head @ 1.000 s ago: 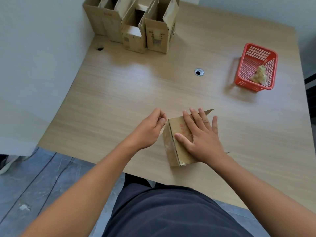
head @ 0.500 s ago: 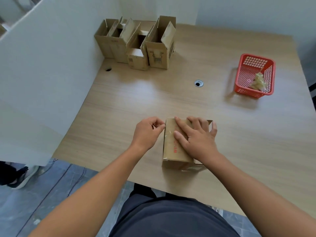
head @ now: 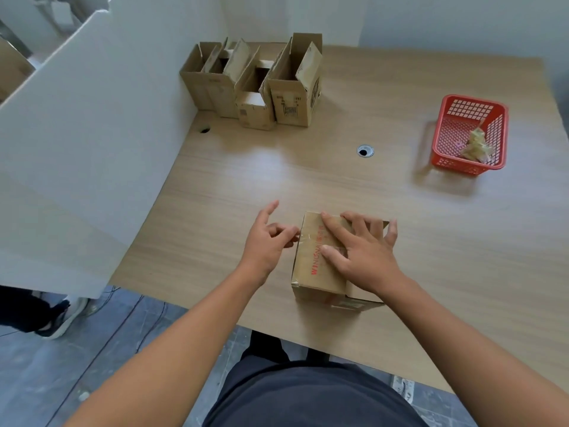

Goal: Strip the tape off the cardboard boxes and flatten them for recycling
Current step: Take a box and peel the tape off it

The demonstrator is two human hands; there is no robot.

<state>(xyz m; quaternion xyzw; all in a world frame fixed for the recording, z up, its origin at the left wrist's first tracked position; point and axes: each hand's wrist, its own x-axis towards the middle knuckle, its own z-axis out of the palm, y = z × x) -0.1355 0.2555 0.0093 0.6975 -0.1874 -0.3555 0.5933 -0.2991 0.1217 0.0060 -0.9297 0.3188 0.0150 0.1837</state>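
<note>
Head cam | box (head: 314,260) under my right hand (head: 360,257), palm flat, fingers spread | left hand (head: 266,241) just beside its left edge, fingertips pinching at the tape (head: 303,238), can't tell if caught | light, thin, crushable I'd say; hold top, peel from edge
</note>
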